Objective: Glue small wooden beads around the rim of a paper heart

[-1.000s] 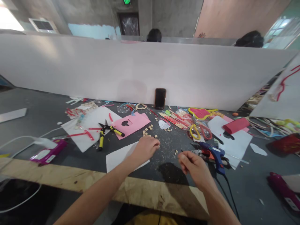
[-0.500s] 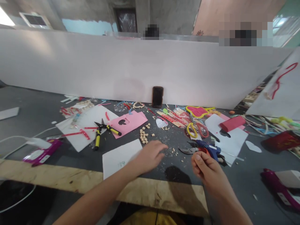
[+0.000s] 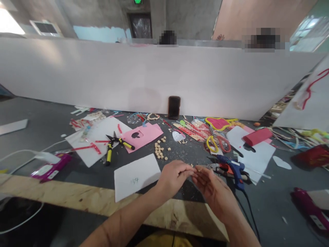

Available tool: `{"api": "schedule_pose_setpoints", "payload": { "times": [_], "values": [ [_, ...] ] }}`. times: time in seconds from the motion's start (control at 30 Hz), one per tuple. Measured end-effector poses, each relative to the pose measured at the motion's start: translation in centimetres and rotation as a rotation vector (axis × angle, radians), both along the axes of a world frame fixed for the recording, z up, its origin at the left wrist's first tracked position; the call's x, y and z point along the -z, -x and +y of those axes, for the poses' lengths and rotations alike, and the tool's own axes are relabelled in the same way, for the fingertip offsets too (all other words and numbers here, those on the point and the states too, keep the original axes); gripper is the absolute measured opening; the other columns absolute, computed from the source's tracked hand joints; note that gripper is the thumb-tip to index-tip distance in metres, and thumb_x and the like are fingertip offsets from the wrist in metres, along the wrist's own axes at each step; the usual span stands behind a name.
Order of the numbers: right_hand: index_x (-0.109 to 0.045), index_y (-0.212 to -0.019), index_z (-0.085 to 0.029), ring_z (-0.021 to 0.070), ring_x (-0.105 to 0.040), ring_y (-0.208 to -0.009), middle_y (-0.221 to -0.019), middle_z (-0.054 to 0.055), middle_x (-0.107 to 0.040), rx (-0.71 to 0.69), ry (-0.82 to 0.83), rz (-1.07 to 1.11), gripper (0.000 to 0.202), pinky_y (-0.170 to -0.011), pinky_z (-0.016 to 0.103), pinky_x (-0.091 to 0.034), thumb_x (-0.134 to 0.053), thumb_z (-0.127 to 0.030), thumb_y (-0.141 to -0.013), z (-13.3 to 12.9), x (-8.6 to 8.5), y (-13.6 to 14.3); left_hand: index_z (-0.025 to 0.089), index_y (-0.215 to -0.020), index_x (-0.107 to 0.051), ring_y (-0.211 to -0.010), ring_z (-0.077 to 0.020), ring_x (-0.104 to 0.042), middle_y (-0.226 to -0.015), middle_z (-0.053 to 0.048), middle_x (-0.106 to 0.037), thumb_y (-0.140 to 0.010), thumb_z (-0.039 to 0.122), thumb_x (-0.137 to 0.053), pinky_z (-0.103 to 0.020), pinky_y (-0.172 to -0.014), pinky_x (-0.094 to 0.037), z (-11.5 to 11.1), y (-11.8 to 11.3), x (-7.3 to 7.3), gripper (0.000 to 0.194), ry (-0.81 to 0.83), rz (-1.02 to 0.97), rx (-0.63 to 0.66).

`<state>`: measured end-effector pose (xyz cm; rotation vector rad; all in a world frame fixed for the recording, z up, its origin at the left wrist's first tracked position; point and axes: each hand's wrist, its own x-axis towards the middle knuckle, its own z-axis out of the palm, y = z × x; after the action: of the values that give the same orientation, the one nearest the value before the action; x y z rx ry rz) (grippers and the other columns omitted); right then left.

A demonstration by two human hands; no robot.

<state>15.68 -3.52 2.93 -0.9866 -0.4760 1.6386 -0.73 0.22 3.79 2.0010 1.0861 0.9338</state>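
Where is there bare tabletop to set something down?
Far left, between the white slab and the left white sheet. Lower right, mostly bare between the glue gun and the purple device at the right edge, bar small scraps. Crowded: white card and beads by the left hand; glue gun and scissors beyond the right hand.

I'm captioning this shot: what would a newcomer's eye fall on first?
Probably the bare left hand and right hand, fingertips together or nearly so above the dark grey tabletop. Next, the dark phone in a brown-rimmed case, upright against the long white panel. Then perhaps the yellow-and-black-handled pliers, lying open left of the small cream-coloured pieces.
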Motion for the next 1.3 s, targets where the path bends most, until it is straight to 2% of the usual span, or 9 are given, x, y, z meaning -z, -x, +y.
{"api": "schedule_pose_setpoints", "payload": {
  "times": [0.23, 0.37, 0.47, 0.63, 0.73, 0.83, 0.97, 1.13, 1.3],
  "values": [
    [-0.067, -0.104, -0.019, 0.0199, -0.058, -0.107, -0.111, 0.009, -0.066, -0.127, 0.029, 0.172, 0.043, -0.100, 0.036, -0.039, -0.057, -0.053, -0.080, -1.1, 1.4, 1.5, 0.025, -0.099, -0.067, -0.084, -0.0182, -0.056, -0.091, -0.003, -0.066, -0.089, 0.032, -0.050, -0.031, -0.076, -0.042, 0.2, -0.1, 2.1, 0.021, -0.324, 0.352, -0.011],
    [-0.062, -0.113, -0.022, 0.0214, -0.051, -0.117, -0.128, 0.009, -0.056, -0.256, -0.007, 0.248, 0.047, -0.098, 0.038, -0.040, -0.047, -0.056, -0.085, -1.6, 0.8, 1.7, 0.023, -0.086, -0.066, -0.079, -0.0168, -0.056, -0.081, -0.003, -0.066, -0.093, 0.030, -0.042, -0.030, -0.075, -0.039, 0.5, 0.3, 1.8, 0.026, -0.338, 0.347, 0.007],
    [-0.060, -0.114, -0.024, 0.0227, -0.056, -0.109, -0.135, 0.009, -0.049, -0.286, -0.020, 0.162, 0.046, -0.081, 0.035, -0.049, -0.050, -0.057, -0.083, -1.9, 0.1, 1.5, 0.021, -0.080, -0.065, -0.079, -0.0169, -0.057, -0.078, -0.002, -0.066, -0.093, 0.029, -0.041, -0.029, -0.075, -0.040, 0.6, 0.8, 1.0, 0.028, -0.205, 0.302, -0.053],
    [-0.059, -0.102, -0.026, 0.0137, -0.063, -0.072, -0.111, 0.004, -0.060, -0.133, 0.035, -0.046, 0.032, -0.045, 0.019, -0.043, -0.056, -0.050, -0.081, -1.5, 0.3, 1.2, 0.019, -0.077, -0.062, -0.075, -0.0141, -0.057, -0.077, 0.000, -0.064, -0.091, 0.031, -0.045, -0.023, -0.068, -0.041, 0.1, 1.1, 0.5, 0.025, 0.050, 0.030, -0.110],
    [-0.059, -0.095, -0.023, 0.0128, -0.061, -0.061, -0.091, 0.002, -0.062, -0.242, 0.031, -0.050, 0.038, -0.037, 0.018, -0.035, -0.050, -0.058, -0.082, -1.3, 0.8, 1.8, 0.018, -0.070, -0.062, -0.076, -0.0145, -0.056, -0.073, -0.002, -0.062, -0.091, 0.034, -0.044, -0.023, -0.071, -0.041, -0.7, 0.9, 0.6, 0.032, 0.039, -0.034, -0.052],
    [-0.061, -0.081, -0.020, 0.0122, -0.055, -0.051, -0.069, 0.002, -0.061, -0.388, 0.025, -0.072, 0.056, -0.036, 0.020, -0.031, -0.034, -0.069, -0.082, -1.3, 1.3, 3.0, 0.018, -0.066, -0.064, -0.083, -0.0154, -0.056, -0.081, -0.003, -0.062, -0.091, 0.034, -0.045, -0.026, -0.079, -0.041, -1.4, 0.7, 0.6, 0.036, 0.015, -0.041, 0.012],
    [-0.054, -0.058, -0.020, 0.0088, -0.038, -0.039, -0.046, -0.003, -0.047, -0.346, 0.031, -0.209, 0.061, -0.040, 0.023, -0.025, -0.033, -0.073, -0.079, -1.5, 1.7, 4.0, 0.020, -0.066, -0.069, -0.088, -0.0153, -0.057, -0.090, -0.003, -0.062, -0.081, 0.028, -0.061, -0.026, -0.085, -0.042, -2.1, 0.6, 0.6, 0.019, 0.104, -0.133, 0.003],
    [-0.047, -0.053, -0.021, 0.0104, -0.033, -0.044, -0.048, -0.003, -0.043, -0.268, 0.048, -0.379, 0.058, -0.044, 0.025, -0.020, -0.044, -0.077, -0.070, -2.1, 1.9, 4.0, 0.019, -0.071, -0.069, -0.088, -0.0169, -0.058, -0.091, -0.004, -0.063, -0.071, 0.029, -0.072, -0.027, -0.084, -0.044, -2.5, 0.5, 0.8, 0.011, 0.228, -0.345, 0.031],
    [-0.045, -0.055, -0.021, 0.0112, -0.034, -0.049, -0.052, -0.003, -0.042, -0.362, 0.018, -0.448, 0.055, -0.048, 0.025, -0.026, -0.047, -0.074, -0.070, -2.9, 2.0, 3.3, 0.017, -0.076, -0.069, -0.083, -0.0173, -0.058, -0.084, -0.003, -0.065, -0.062, 0.032, -0.079, -0.026, -0.078, -0.044, -2.6, 0.7, 0.6, 0.023, 0.330, -0.397, 0.160]
  ]
}}
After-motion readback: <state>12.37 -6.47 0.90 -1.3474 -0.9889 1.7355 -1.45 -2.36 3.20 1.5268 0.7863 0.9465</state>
